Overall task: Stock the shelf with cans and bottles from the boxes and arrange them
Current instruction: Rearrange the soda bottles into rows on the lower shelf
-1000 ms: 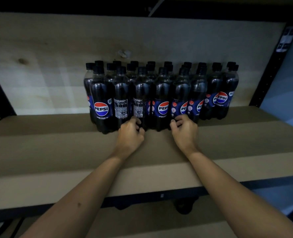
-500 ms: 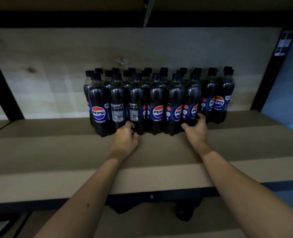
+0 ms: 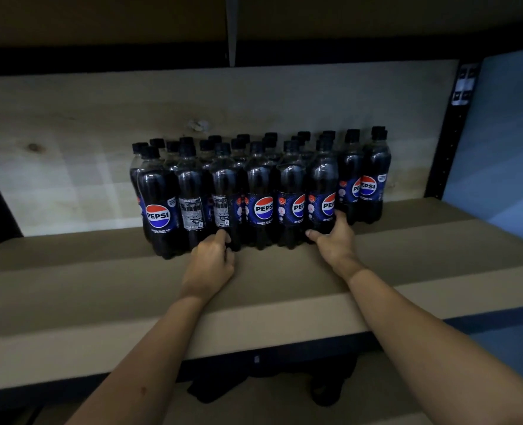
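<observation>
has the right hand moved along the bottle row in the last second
Yes. The right hand shifted rightward along the front row of bottles, from the fifth bottle's base to the sixth's.

upright dark pepsi bottles (image 3: 260, 191), tightly clustered

A tan board shelf (image 3: 100, 302) on a dark metal frame carries a tight block of black-capped Pepsi bottles (image 3: 260, 191), standing upright several rows deep against the pale wooden back panel (image 3: 70, 142). Most front-row labels face outward; two show their printed backs. Both hands rest on the board at the block's front edge, the left hand (image 3: 209, 265) and the right hand (image 3: 335, 240) touching front-row bottles.
</observation>
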Demonstrator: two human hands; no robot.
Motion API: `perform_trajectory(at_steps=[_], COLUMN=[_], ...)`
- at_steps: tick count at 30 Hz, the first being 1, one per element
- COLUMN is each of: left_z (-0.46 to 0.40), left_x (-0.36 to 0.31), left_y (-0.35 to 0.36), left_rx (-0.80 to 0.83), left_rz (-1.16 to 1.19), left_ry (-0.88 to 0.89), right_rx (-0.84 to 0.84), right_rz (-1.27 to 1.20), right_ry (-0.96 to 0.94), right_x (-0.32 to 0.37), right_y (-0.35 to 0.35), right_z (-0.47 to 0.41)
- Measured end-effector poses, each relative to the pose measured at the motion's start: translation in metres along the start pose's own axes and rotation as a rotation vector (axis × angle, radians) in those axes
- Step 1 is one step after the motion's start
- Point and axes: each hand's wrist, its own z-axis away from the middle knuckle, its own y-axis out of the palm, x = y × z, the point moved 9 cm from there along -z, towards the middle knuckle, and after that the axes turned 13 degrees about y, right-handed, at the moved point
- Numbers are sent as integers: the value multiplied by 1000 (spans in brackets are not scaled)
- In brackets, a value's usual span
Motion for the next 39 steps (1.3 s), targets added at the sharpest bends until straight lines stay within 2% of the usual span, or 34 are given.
perform_trajectory(at_steps=[5,12,19,29,33,39], left_z=[1,-4,-29,-67,-78,-86], left_x=[-26,-85,-162,-239,-243,-240], left_y=[8,35,86,156,169,179], left_rx=[91,227,361,417,417,419], left_rz=[-14,-27,15,94,135,140], left_ry=[119,179,184,202,221,191], right_rx=[5,-2,-27,-276,-376,-623], right_rz=[-33,-9,19,190,247,312], right_ry=[-3,19,48,68,55,58], right_x=[-7,-16,-32,-60,-67,-71], right_y=[-14,-50,-131,-272,-310,-334], right_z=[12,27,28,-5,-9,1])
